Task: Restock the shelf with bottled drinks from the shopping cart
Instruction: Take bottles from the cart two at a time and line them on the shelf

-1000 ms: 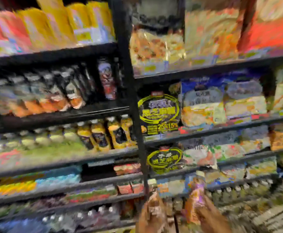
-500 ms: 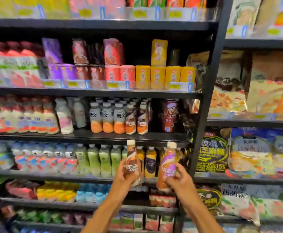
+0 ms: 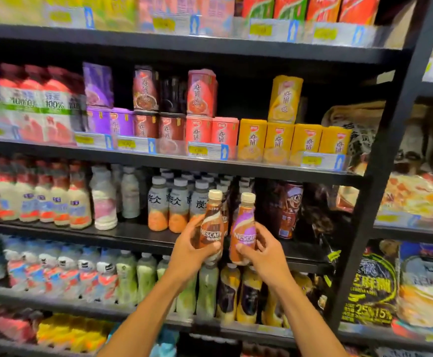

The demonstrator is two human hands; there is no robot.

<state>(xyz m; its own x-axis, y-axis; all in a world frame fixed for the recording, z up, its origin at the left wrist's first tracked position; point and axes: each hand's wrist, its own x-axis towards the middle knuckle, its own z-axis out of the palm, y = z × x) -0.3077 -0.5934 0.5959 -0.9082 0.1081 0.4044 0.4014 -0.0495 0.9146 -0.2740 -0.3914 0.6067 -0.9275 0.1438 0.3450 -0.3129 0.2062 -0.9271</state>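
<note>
Black shelving unit (image 3: 236, 51) fills the frame; several tiers are seen, all stocked. The drink shelf (image 3: 133, 234) runs across mid-frame, with a row of white-capped, orange-based bottles (image 3: 178, 204) at centre and a dark can with a cartoon face (image 3: 288, 210) to their right. No shopping cart is in view.

Step in hand, as judged: placement. Two bottles are held up at the front edge of the drink shelf, centre of frame, not yet set down.

Left hand (image 3: 188, 249) is closed round the lower body of the brown Nescafé bottle (image 3: 211, 225), fingers wrapped tight. Right hand (image 3: 264, 249) is closed on the purple Nescafé bottle (image 3: 243, 229), held by thumb and fingers at the lower body. Both bottles are near upright, labels facing out, just beside each other; whether they touch cannot be told.

Bottle look: slim waisted plastic, cream caps, swirl-pattern sleeve labels. Brown liquid shows at the base of the purple one.

Next move, as judged: a free slot is needed. A dark gap appears between the orange-based row and the can; each bottle would be pushed in there, upright, label forward. Neighbouring bottles could be tipped.
</note>
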